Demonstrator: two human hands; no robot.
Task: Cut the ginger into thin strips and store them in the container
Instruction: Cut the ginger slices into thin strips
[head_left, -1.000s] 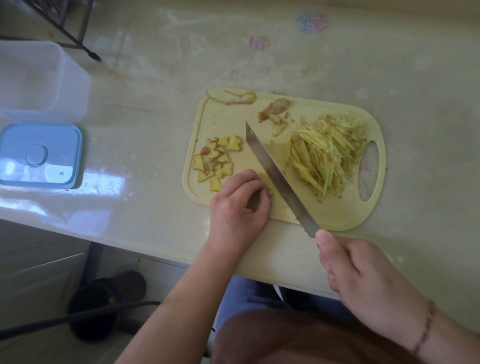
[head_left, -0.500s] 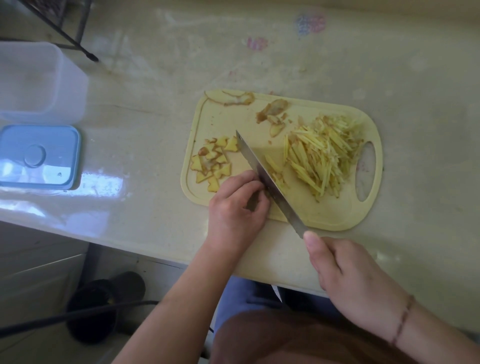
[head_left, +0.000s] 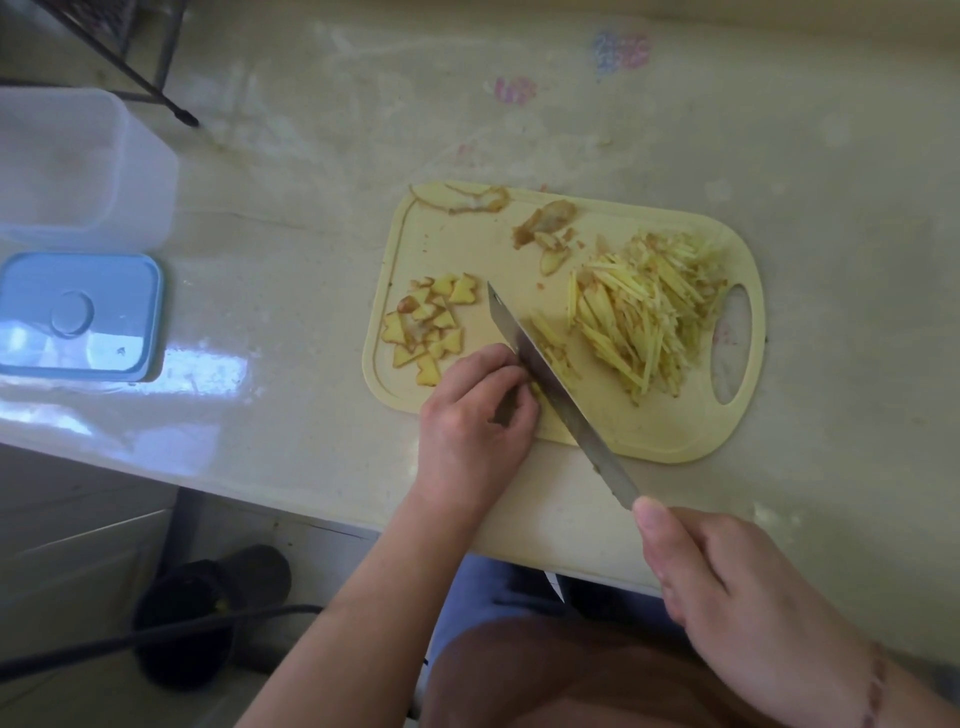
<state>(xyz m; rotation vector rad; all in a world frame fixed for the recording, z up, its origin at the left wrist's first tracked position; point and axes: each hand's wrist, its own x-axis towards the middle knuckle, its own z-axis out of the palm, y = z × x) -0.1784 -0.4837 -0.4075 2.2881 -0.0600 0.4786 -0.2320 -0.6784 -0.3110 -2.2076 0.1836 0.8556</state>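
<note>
Two bare hands work at the near edge of the pale yellow plastic cutting board (head_left: 670, 436). Nearest the camera, the right hand (head_left: 727, 587) wraps its fingers around the hidden handle of the long steel kitchen knife (head_left: 561, 400), thumb laid forward toward the blade's heel. The blade runs diagonally up-left, tip over the middle of the board. The left hand (head_left: 478, 415) sits just left of the blade, fingers curled down and pressing on a small stack of ginger slices that is mostly hidden beneath them; the curled fingers look touching or nearly touching the flat of the blade.

Step in hand, by judgement: slicing the held stack into strips. To do it well the person keeps fingertips tucked back, lets the knuckles guide the blade, inches the left hand back by a thin margin each cut, and keeps the cuts parallel so strips match.

Further in, a loose cluster of uncut yellow ginger slices (head_left: 426, 332) waits left of the blade; the big heap of thin ginger strips (head_left: 644, 317) lies right of it, near the board's handle hole. Brown ginger peelings (head_left: 545, 226) sit along the far edge.

Far left on the glossy beige counter (head_left: 311, 208), well apart from the board, stands the clear plastic storage container (head_left: 78, 166), with no ginger visible inside, its blue rectangular lid (head_left: 78, 317) flat beside it. Storing is not yet begun.
</note>
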